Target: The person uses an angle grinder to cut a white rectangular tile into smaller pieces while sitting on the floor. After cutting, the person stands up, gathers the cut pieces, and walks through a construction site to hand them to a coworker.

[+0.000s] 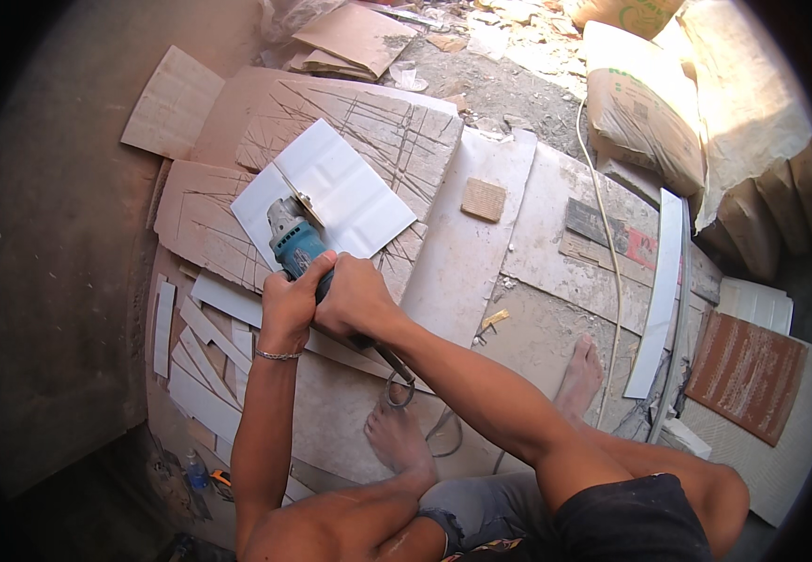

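Observation:
A teal angle grinder (297,245) is gripped by both of my hands, its grey head pointing away from me. My left hand (288,304) wraps round the body from the left, a bracelet on that wrist. Behind it, my right hand (357,298) closes round the rear of the grinder, where a cord trails down. The disc (309,208) stands on edge over a white tile (345,183), and a thin line runs from it toward the tile's upper left edge. Whether the disc touches the tile, I cannot tell. The tile lies askew on a scored board (209,201).
Cut white tile strips (209,332) lie left of my arms. My bare feet (398,433) rest on the dusty floor. A pale cable (612,253) runs along the right, beside a long white strip (657,290), a brown tile (745,375) and filled sacks (645,108). A wall (59,234) rises at left.

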A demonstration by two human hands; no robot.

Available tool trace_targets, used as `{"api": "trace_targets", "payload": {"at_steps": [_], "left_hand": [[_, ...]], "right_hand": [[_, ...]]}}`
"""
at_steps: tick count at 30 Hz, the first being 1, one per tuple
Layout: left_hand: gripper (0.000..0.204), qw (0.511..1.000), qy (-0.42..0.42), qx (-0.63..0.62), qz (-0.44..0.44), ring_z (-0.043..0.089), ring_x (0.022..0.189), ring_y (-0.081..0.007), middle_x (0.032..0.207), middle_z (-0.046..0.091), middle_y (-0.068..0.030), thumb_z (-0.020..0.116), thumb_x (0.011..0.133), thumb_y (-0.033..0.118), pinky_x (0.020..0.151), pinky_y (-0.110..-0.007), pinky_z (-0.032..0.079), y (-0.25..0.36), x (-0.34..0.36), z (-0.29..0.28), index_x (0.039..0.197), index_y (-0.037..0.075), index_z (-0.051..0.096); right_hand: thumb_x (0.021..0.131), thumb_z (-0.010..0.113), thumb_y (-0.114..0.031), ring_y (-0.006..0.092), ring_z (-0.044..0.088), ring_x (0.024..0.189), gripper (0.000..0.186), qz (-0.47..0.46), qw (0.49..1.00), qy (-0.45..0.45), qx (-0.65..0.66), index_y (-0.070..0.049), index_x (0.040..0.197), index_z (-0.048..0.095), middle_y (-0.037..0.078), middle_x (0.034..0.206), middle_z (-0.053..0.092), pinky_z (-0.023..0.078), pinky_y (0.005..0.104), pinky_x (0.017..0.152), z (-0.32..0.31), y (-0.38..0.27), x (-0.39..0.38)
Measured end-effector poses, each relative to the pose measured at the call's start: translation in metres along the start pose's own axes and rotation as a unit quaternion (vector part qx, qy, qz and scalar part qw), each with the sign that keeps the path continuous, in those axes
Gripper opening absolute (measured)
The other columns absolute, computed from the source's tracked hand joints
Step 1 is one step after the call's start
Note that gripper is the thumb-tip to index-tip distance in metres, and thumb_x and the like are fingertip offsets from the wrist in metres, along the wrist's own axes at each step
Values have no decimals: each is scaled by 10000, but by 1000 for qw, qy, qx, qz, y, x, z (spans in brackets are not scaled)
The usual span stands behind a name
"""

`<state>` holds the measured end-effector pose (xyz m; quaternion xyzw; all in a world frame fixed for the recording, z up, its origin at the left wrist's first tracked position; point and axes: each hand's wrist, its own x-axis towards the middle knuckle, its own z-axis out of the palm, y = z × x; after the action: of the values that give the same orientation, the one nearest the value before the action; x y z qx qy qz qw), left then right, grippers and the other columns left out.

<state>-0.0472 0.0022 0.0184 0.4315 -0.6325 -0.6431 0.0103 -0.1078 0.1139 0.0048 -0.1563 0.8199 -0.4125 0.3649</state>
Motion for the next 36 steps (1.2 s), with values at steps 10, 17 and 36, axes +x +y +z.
{"api": "trace_targets", "payload": {"at_steps": [10,17,36], "left_hand": [[354,1000,1,-5,-2,650,675,-104,827,718,-58,876,855,309,625,-281,527,-4,-4,2,836,-13,733],[355,1000,4,-2,1,651,676,-105,826,718,-62,875,857,308,622,-282,526,-4,-4,2,836,-16,730],[343,1000,7,-2,5,650,666,-104,809,716,-61,872,856,298,613,-281,523,-6,-12,6,830,-13,730]], "right_hand": [[721,757,-233,494,720,951,514,-18,1000,8,-7,162,1022,626,363,954,704,592,477,849,4,6,-3],[679,775,-151,472,718,1015,494,13,1000,-17,1,137,1048,617,340,1041,703,596,477,900,1,3,-2],[674,768,-141,475,718,1005,498,15,1000,-16,1,139,1054,613,335,1023,705,594,467,898,-4,2,-14]]}}
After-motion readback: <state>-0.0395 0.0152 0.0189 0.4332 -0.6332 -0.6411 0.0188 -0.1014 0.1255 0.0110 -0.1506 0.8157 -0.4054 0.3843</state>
